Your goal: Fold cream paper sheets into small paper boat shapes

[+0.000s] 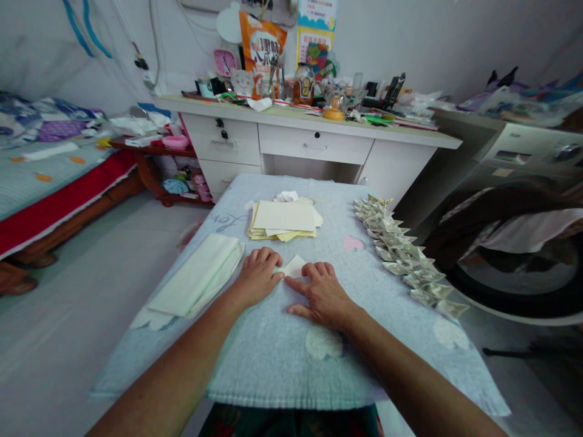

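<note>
A small folded piece of cream paper (pixel 295 266) lies on the cloth-covered table between my two hands, its pointed corner facing away from me. My left hand (pixel 260 276) is closed at the paper's left edge, thumb and bent fingers pressed together there. Resting flat with fingers apart, my right hand (pixel 321 296) touches the paper's right and near edge; its thumb lies away on the cloth. Just beyond is a stack of cream and yellow paper sheets (pixel 285 217), with a crumpled white paper (pixel 286 196) behind it.
A folded pale green cloth (pixel 198 276) lies at the left. Rows of folded paper pieces (pixel 405 255) line the table's right side. Behind stands a white desk (pixel 314 142) crowded with items. A washing machine (pixel 523 145) is at right, a bed (pixel 59 176) at left.
</note>
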`<state>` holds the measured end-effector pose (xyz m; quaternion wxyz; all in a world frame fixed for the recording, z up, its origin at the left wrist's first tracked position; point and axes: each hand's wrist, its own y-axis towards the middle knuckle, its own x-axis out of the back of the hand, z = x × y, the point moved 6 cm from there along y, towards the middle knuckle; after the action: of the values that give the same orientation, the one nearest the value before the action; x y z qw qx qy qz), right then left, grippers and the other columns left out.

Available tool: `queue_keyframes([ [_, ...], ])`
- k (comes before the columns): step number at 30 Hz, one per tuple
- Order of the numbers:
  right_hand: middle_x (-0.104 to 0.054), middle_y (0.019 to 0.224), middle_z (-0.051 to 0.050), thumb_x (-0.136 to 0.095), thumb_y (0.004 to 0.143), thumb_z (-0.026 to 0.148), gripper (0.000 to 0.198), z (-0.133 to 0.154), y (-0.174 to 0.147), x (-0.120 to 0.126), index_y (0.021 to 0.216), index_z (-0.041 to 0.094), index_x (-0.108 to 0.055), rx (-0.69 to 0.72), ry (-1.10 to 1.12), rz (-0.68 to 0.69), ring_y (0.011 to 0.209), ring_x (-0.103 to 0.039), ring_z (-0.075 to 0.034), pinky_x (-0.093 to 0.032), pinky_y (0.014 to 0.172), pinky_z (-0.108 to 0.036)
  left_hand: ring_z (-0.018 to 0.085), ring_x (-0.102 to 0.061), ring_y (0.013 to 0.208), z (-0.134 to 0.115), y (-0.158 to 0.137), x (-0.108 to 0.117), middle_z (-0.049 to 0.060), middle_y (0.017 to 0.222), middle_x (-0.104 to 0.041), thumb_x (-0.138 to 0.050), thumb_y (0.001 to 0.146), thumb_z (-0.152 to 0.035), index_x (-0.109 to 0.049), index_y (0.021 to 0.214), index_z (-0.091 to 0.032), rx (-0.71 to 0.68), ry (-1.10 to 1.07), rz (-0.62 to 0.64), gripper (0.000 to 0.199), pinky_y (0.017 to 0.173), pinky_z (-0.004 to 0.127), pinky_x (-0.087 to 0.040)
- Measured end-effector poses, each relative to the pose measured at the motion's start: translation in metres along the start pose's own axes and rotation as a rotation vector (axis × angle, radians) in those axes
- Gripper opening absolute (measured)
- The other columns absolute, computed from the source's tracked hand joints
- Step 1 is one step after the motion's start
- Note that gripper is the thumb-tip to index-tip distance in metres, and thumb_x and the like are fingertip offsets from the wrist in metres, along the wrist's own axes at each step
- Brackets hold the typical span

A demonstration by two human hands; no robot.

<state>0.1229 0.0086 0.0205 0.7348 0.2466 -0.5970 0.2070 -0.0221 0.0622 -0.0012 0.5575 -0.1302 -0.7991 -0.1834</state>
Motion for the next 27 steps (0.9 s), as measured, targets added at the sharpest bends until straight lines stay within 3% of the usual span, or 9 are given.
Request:
queue_keyframes([
  [13,-0.053,0.132,-0.009,-0.047,0.090,0.055,0.054,-0.026,-0.022,0.011,0.134,0.025,-0.051,-0.030,0.001,0.092,0.112,-0.041,-0.030,-0.025,0.096,-0.046,0.024,-0.043,0.104,-0.003,0.000,-0.001,0.004,0.114,-0.050,-0.049,0.086,-0.029,-0.054,0.107,-0.027,-0.009,0.023,0.061,0.021,0.089,0.037,-0.031],
  [19,-0.051,0.135,-0.009,-0.047,0.090,0.055,0.057,-0.045,-0.041,0.016,0.137,0.022,-0.048,-0.077,-0.020,0.116,0.114,-0.040,-0.030,-0.025,0.099,-0.047,0.025,-0.042,0.106,0.000,0.001,-0.004,0.004,0.115,-0.050,-0.049,0.085,-0.030,-0.054,0.108,-0.027,0.005,0.010,0.080,0.023,0.090,0.038,-0.032],
  [27,-0.053,0.136,-0.009,-0.046,0.091,0.053,0.052,-0.053,-0.043,0.021,0.132,0.023,-0.053,-0.075,-0.058,0.093,0.117,-0.040,-0.032,-0.025,0.099,-0.050,0.025,-0.043,0.104,0.001,0.001,-0.005,0.004,0.113,-0.051,-0.050,0.085,-0.028,-0.054,0.107,-0.028,-0.009,0.016,0.041,0.023,0.089,0.038,-0.032],
])
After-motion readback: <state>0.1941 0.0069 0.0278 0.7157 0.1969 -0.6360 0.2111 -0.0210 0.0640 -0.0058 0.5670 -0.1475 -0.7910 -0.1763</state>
